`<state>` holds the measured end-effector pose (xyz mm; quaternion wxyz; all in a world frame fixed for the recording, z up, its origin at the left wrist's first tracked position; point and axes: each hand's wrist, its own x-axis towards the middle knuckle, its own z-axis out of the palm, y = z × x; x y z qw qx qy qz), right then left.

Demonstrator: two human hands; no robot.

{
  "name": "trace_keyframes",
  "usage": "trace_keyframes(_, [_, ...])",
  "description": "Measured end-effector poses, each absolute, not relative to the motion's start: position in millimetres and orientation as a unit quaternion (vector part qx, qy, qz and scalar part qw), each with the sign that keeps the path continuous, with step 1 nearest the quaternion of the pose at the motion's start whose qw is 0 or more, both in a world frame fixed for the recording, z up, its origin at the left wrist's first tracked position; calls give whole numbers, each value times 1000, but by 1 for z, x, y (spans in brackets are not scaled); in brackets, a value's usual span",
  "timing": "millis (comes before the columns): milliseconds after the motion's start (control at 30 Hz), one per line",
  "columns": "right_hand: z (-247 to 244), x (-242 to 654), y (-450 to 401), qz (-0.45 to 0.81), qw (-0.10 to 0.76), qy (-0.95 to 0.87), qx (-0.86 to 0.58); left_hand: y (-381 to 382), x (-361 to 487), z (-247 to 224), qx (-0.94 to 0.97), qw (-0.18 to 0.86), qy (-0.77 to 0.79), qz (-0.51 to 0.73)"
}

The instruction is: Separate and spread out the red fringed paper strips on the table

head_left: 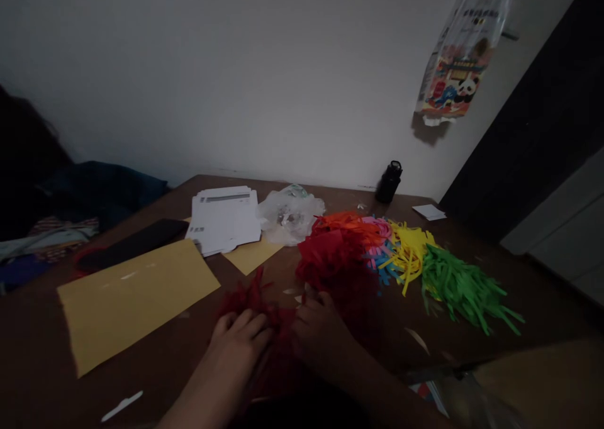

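In the dim head view, red fringed paper (285,325) lies at the table's near edge between my hands. My left hand (243,334) has its fingers curled onto the left part of this paper, where loose red strips stick up past the knuckles. Closed on the right part of the same piece is my right hand (318,325), its fingertips partly hidden. Just beyond it sits a heap of dark red fringe (325,253). Orange (340,221), pink (377,231), blue (384,268), yellow (408,246) and green fringed bundles (460,284) run off to the right.
Yellow paper (141,297) lies left, with a dark long object (136,243) behind it. White sheets (224,218) and a crumpled clear plastic bag (292,212) are at the back. A black bottle (389,182) stands near the wall. A white stick-like piece (121,406) lies front left.
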<state>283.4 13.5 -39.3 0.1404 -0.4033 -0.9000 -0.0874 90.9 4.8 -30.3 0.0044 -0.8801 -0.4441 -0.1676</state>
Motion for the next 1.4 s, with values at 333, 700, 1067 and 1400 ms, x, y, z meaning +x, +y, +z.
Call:
trace_keyframes(333, [-49,273,15,-131,177,-905,-363,11,89,-36,-891,-11,-409,-195])
trace_keyframes(700, [-31,302,3,-70,68,-897,-431,13,77,-62,-870,29,-456,-184])
trace_keyframes(1067, [-29,289,13,-36,58,-847,-526,10,107,-6,-840,17,-541,-44])
trace_keyframes(1400, [-21,285,10,-62,88,-909,-403,10,111,-23,-891,43,-446,-71])
